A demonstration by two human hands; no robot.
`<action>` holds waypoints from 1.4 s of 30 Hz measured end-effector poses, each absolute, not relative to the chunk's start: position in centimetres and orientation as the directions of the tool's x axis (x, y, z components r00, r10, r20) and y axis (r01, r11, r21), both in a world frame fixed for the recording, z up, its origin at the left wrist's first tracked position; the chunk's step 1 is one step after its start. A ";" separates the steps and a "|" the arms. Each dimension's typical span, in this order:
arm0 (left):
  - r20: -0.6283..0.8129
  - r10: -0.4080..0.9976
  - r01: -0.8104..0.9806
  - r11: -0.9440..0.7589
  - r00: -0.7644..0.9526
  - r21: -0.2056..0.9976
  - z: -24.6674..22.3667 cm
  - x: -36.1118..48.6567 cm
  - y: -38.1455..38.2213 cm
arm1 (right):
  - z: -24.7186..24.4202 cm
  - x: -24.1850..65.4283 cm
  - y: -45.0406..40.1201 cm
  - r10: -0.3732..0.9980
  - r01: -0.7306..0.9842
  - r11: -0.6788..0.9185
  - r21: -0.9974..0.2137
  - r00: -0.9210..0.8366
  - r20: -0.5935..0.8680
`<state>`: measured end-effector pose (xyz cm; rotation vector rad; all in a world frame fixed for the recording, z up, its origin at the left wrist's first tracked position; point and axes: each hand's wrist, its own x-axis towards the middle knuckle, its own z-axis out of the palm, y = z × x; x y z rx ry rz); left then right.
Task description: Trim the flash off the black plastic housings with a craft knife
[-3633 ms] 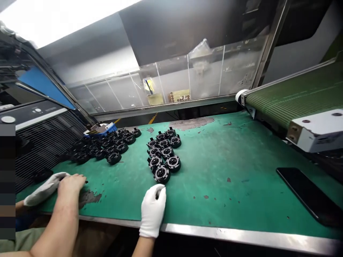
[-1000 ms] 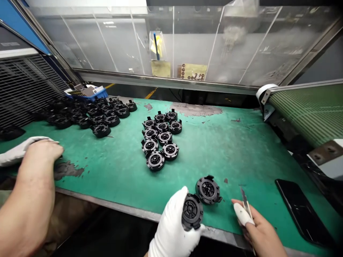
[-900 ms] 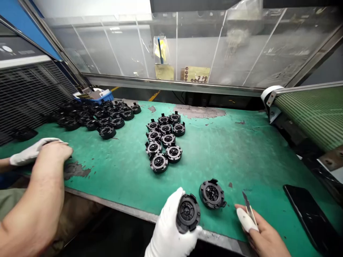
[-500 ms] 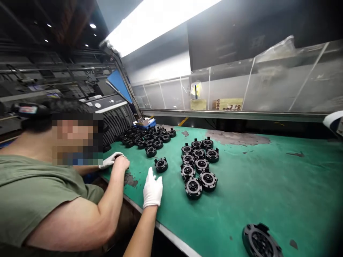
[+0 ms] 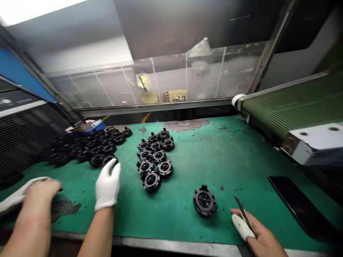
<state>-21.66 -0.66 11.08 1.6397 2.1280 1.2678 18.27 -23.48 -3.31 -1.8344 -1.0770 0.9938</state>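
My left hand [image 5: 107, 184], in a white glove, is at the left middle of the table. Its fingers curve round the near edge of a black round part [image 5: 109, 159], which they partly cover. In my right hand [image 5: 261, 232], with a white cover on the thumb, is a slim pointed blade-like tool [image 5: 244, 214], its tip toward the far left. A single black round part [image 5: 205, 201] with a raised tab lies left of the right hand, apart from it. Several similar parts [image 5: 150, 181] stand grouped between my two hands.
A co-worker's hands [image 5: 44, 189] are at the far left. Behind them many black parts [image 5: 93, 146] crowd near a blue tray [image 5: 98, 125]. A dark phone [image 5: 297, 203] lies at right, below a green conveyor belt [image 5: 300, 103]. The green table [image 5: 214, 153] has worn patches.
My view has swung right, bringing my right hand, the phone and the conveyor into sight. My left hand has reached the lone part, which now appears shifted toward the crowded group.
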 end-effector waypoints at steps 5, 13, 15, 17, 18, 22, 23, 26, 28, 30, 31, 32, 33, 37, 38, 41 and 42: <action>0.348 0.937 0.592 -0.290 0.018 0.752 8.1 -12.4 -10.5 | -0.8 17.0 -23.3 0.910 0.297 -0.313 -0.902 0.366 -0.195; 0.069 0.864 0.594 -0.398 0.499 0.699 2.1 -3.0 -11.4 | 0.5 16.3 -23.5 0.892 -0.062 -0.307 -0.950 0.330 -0.310; 0.104 0.873 0.611 -0.413 0.476 0.675 1.8 -3.1 -11.8 | 0.6 16.5 -23.5 0.892 -0.172 -0.297 -0.939 0.301 -0.337; 0.154 0.895 0.642 -0.411 0.419 0.647 1.6 -3.5 -13.0 | 1.0 16.8 -23.6 0.912 -0.185 -0.286 -0.940 0.250 -0.326; 0.175 0.903 0.657 -0.408 0.392 0.634 1.5 -3.8 -13.8 | 1.3 17.0 -23.7 0.930 -0.138 -0.278 -0.951 0.210 -0.303; 0.237 0.908 0.690 -0.417 0.345 0.592 0.9 -4.5 -16.2 | 2.7 17.7 -24.9 0.981 0.315 -0.193 -0.929 0.056 -0.184; 0.243 0.903 0.689 -0.427 0.354 0.585 0.8 -4.5 -16.5 | 3.1 17.8 -25.2 0.987 0.428 -0.153 -0.891 0.028 -0.156; 0.234 0.891 0.678 -0.448 0.388 0.582 0.8 -4.4 -16.5 | 4.4 18.1 -25.6 0.992 0.674 -0.011 -0.739 -0.086 -0.093; 0.228 0.892 0.677 -0.446 0.391 0.585 0.8 -4.3 -16.3 | 5.1 18.0 -25.6 0.986 0.775 0.073 -0.628 -0.150 -0.070; 0.231 0.893 0.681 -0.446 0.388 0.581 0.9 -4.2 -16.2 | 5.6 17.8 -25.4 0.982 0.842 0.116 -0.527 -0.177 -0.067; 0.236 0.892 0.684 -0.448 0.386 0.576 0.9 -4.2 -16.2 | 5.7 17.8 -25.2 0.981 0.866 0.126 -0.485 -0.183 -0.071; 0.243 0.891 0.685 -0.452 0.385 0.572 0.9 -4.2 -16.2 | 5.8 17.9 -24.9 0.979 0.884 0.137 -0.446 -0.190 -0.076; 0.251 0.888 0.684 -0.458 0.386 0.568 1.0 -4.1 -16.2 | 5.9 18.1 -24.6 0.978 0.905 0.141 -0.402 -0.190 -0.082; 0.283 0.878 0.684 -0.479 0.387 0.550 1.0 -3.8 -16.4 | 5.6 20.4 -22.9 0.993 0.995 -0.032 -0.097 0.021 -0.114; 0.287 0.879 0.686 -0.476 0.381 0.550 1.0 -3.7 -16.5 | 5.4 21.1 -22.5 0.990 0.995 -0.089 -0.044 0.084 -0.112; 0.259 0.884 0.668 -0.464 0.389 0.582 1.6 -3.9 -16.0 | 5.3 22.8 -22.1 0.996 0.984 -0.084 -0.157 0.078 -0.043; 0.220 0.877 0.650 -0.467 0.428 0.600 2.1 -4.4 -15.6 | 5.4 23.0 -22.3 0.999 0.971 -0.048 -0.236 0.045 -0.020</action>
